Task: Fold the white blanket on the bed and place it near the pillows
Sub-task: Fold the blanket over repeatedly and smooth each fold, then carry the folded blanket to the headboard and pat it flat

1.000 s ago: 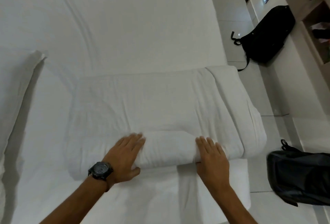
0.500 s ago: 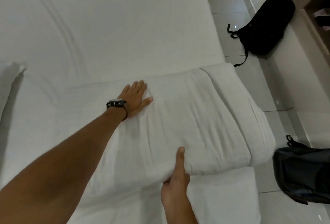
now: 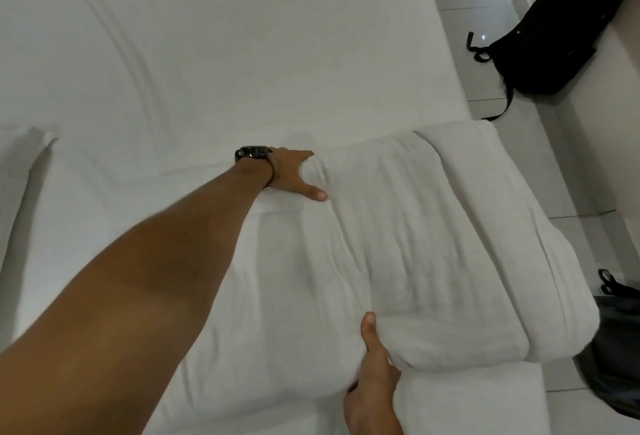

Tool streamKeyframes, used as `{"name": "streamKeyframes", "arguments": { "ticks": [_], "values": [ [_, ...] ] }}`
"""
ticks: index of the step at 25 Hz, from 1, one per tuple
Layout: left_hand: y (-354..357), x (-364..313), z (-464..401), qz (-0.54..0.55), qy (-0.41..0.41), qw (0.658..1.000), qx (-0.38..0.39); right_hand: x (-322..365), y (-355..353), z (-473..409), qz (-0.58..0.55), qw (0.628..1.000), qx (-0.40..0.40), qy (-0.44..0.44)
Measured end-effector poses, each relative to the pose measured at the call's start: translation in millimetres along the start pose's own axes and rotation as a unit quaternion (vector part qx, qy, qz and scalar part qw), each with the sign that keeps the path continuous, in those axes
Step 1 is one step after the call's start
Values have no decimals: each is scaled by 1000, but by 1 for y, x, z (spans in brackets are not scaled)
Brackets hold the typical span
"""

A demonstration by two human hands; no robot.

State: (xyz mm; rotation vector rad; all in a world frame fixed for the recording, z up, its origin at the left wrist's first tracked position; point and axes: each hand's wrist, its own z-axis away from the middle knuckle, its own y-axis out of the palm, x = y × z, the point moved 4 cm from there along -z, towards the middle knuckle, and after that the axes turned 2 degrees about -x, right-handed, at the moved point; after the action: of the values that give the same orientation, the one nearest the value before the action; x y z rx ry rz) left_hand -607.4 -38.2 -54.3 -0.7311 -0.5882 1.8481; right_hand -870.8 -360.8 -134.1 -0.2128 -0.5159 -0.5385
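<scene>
The white blanket [image 3: 415,261] lies folded into a thick pad along the right side of the bed [image 3: 225,53]. My left hand [image 3: 294,175], with a black watch on the wrist, reaches across and grips the pad's far edge, fingers tucked under the fabric and thumb on top. My right hand [image 3: 372,365] holds the near edge, thumb on top and fingers hidden underneath. A white pillow [image 3: 20,171] shows at the left edge of the view.
A black backpack [image 3: 554,29] lies on the tiled floor beyond the bed at upper right. A dark bag [image 3: 616,348] sits on the floor by the bed's near right corner. The bed's right edge runs beside the blanket.
My left hand went from lying flat on the blanket to gripping its far edge. My right hand keeps its hold on the near edge. The view has shifted closer.
</scene>
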Motion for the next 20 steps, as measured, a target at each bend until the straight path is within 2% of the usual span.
{"name": "streamKeyframes", "arguments": {
  "ticks": [3, 6, 9, 14, 17, 20],
  "values": [
    [-1, -10, 19, -80, -1, 997, -7, 27, 13, 39, -78, 997, 18, -8],
    [0, -19, 51, -105, 15, 993, -44, 52, 9, 75, -136, 989, 61, -9],
    [1, -22, 103, -93, 5, 993, -75, 70, -8, 111, -113, 990, 80, -12],
    [25, -10, 212, -37, -48, 995, -76, 75, -64, 171, -32, 993, 117, -11],
    [43, 13, 291, 1, -90, 991, -101, 69, -95, 209, 15, 984, 174, 19],
    [58, 39, 360, 38, -127, 984, -115, 62, -104, 250, 63, 972, 225, 7]
  ]
}}
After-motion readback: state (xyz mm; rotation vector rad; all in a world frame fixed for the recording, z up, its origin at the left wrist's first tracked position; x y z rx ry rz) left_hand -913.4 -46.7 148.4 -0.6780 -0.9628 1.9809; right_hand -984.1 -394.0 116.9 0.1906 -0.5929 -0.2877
